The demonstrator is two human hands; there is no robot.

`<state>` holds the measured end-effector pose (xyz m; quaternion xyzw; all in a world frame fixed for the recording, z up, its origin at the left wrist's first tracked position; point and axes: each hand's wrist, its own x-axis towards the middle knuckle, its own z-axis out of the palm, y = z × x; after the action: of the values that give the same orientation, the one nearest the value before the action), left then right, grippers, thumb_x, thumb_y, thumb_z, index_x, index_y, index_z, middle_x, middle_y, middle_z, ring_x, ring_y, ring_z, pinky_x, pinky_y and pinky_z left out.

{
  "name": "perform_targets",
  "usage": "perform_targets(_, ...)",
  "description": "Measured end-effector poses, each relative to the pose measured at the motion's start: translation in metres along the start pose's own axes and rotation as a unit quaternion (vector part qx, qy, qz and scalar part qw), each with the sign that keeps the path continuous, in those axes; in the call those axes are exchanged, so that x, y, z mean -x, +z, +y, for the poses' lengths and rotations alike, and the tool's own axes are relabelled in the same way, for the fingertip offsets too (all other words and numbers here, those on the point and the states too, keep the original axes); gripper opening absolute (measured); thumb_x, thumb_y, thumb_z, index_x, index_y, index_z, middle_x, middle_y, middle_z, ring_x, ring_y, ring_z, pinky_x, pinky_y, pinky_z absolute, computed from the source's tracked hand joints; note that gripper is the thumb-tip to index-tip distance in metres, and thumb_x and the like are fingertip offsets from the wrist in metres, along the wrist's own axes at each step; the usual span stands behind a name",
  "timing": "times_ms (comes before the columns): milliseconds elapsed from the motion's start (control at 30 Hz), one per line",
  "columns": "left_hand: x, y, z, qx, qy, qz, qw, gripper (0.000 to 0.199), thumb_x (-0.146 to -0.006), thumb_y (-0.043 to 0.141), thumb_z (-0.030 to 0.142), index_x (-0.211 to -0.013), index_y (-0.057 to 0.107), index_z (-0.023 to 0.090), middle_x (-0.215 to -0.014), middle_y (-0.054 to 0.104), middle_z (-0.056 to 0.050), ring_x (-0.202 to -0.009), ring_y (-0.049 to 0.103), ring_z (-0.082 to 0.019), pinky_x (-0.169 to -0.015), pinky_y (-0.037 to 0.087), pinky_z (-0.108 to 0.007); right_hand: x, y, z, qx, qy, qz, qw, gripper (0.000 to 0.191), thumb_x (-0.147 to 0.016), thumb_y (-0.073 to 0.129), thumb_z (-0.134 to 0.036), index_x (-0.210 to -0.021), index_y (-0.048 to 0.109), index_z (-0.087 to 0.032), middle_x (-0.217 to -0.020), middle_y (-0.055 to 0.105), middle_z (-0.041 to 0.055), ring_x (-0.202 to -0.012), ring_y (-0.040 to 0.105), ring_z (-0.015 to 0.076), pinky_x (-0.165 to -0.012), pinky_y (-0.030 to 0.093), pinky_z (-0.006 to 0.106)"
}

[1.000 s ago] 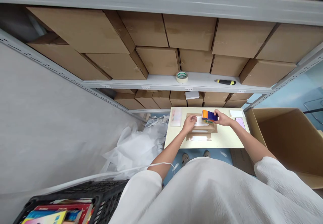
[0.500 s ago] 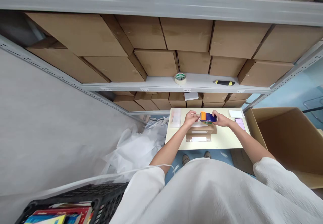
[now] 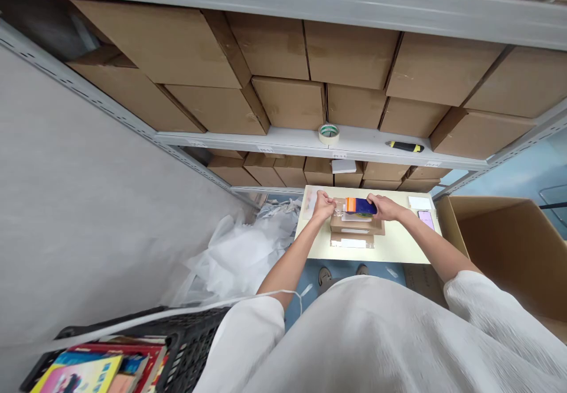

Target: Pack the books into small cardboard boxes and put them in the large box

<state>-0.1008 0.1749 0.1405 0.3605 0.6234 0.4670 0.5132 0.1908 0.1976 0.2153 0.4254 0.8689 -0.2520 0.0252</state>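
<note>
My right hand (image 3: 384, 207) is closed round a blue and orange tape dispenser (image 3: 362, 206), held just above a cardboard box (image 3: 349, 226) with a white label on top. A short strip of clear packing tape (image 3: 339, 205) stretches leftward from the dispenser. Its free end is pinched in the fingers of my left hand (image 3: 324, 204). Nearer to me, a flat brown package (image 3: 341, 242) with a white label lies against the box. All of this is on a pale yellow table (image 3: 398, 251). The underside of the dispenser is partly hidden.
A phone (image 3: 426, 220) and a white pad (image 3: 419, 203) lie on the table's right. A large open carton (image 3: 456, 227) stands beside it. Shelves ahead hold cardboard boxes, a masking tape roll (image 3: 329, 135) and a cutter (image 3: 404, 146). White plastic wrap (image 3: 230, 257) and a book crate (image 3: 190, 346) are leftward.
My left hand has moved left, away from the dispenser, and a length of clear tape now spans the gap. My right hand still grips the dispenser. The camera view has shifted slightly.
</note>
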Motion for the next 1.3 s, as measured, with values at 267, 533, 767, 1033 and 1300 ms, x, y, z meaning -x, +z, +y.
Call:
perform_targets(267,-0.026,-0.062,-0.019,0.036,-0.032,0.052,0.997,0.054,-0.066,0.076,0.011,-0.095,0.035,0.029,-0.068,0.060,0.011,-0.060,0.061,-0.012,-0.063,0.046,-0.023,-0.002,-0.006,-0.012,-0.038,0.009,-0.014,0.999,0.044,-0.074,0.071,-0.026,-0.108,0.044,-0.027,-0.099,0.061,0.0041,-0.081,0.053,0.0215,-0.068,0.036,0.029)
perform_targets(533,-0.031,-0.060,-0.047,0.012,-0.076,0.024,0.997,0.050,-0.064,0.078,0.009,-0.090,0.040,0.028,-0.069,0.064,0.007,-0.067,0.064,-0.016,-0.071,0.049,-0.027,-0.002,-0.009,0.001,-0.021,0.019,-0.013,0.999,0.045,-0.074,0.072,-0.029,-0.111,0.046,-0.027,-0.094,0.060,0.0031,-0.085,0.055,0.0233,-0.070,0.038,0.029)
perform_targets(767,-0.030,-0.044,-0.070,0.014,-0.061,0.012,0.998,0.045,-0.069,0.077,0.012,-0.088,0.040,0.028,-0.068,0.064,0.008,-0.069,0.066,-0.016,-0.078,0.051,-0.029,0.001,-0.008,0.005,-0.019,0.027,-0.014,0.999,0.043,-0.075,0.073,-0.026,-0.109,0.046,-0.028,-0.092,0.061,0.0028,-0.086,0.055,0.0242,-0.070,0.037,0.029)
perform_targets(1033,-0.032,-0.030,-0.094,-0.021,-0.063,-0.026,0.997,0.039,-0.071,0.078,0.016,-0.089,0.045,0.027,-0.074,0.062,0.006,-0.076,0.068,-0.018,-0.085,0.053,-0.033,-0.002,-0.010,-0.001,-0.015,0.042,-0.010,0.999,0.044,-0.074,0.073,-0.024,-0.108,0.046,-0.028,-0.091,0.061,0.0023,-0.086,0.055,0.0243,-0.070,0.037,0.029)
perform_targets(1300,-0.024,-0.004,-0.101,-0.082,-0.051,-0.017,0.995,0.038,-0.075,0.077,0.016,-0.103,0.053,0.025,-0.082,0.065,0.003,-0.088,0.069,-0.021,-0.090,0.050,-0.033,-0.002,-0.009,-0.003,-0.015,0.057,-0.018,0.998,0.044,-0.075,0.073,-0.025,-0.108,0.044,-0.028,-0.095,0.062,0.0037,-0.089,0.056,0.0251,-0.070,0.038,0.030)
